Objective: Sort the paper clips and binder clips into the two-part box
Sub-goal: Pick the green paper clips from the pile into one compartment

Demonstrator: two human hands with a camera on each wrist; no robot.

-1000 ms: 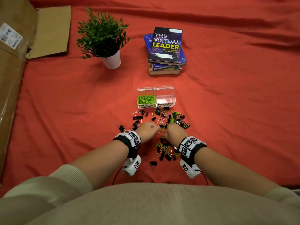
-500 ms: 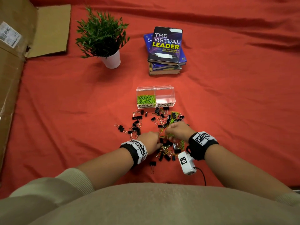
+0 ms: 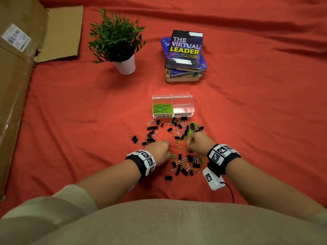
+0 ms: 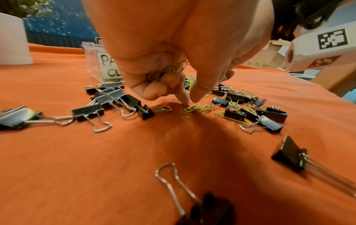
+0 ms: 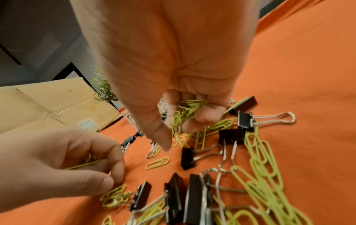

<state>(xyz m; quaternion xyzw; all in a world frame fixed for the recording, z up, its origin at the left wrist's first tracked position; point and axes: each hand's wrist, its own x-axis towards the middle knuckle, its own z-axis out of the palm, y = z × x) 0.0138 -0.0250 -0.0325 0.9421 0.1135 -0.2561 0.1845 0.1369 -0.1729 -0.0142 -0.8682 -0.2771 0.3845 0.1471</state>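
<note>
— Since half a second ago the right hand [image 3: 198, 141] has drawn back a little toward the person, and the left hand [image 3: 159, 152] has shifted slightly up toward the pile. What does each hold?

— Right hand: fingers curled round a bunch of lime-green wire paper clips [image 5: 189, 109], thumb pointing down at the cloth. Left hand: also curled, with several green clips tucked in the palm, while its thumb and forefinger tips [image 4: 198, 94] come together right at another green clip [image 4: 194, 108] lying on the red-orange cloth [image 3: 70, 121].

— And between the hands?

— 1 loose green clip [image 3: 180, 148] lies flat there, apart from both. Black binder clips with silver wire handles [image 3: 152, 128] are scattered all round the hands, mixed with more green clips.

— The box?

— The clear plastic two-part box [image 3: 192, 103] stands just beyond the scatter. Its left part, labelled PAPER CLIPS, holds a heap of green clips; the right part is labelled BINDER CLIPS.

— Further out?

— A green potted plant in a white pot [image 3: 125, 65], a stack of books [image 3: 184, 55], and a flattened brown cardboard box [image 3: 16, 82] at the left.
</note>
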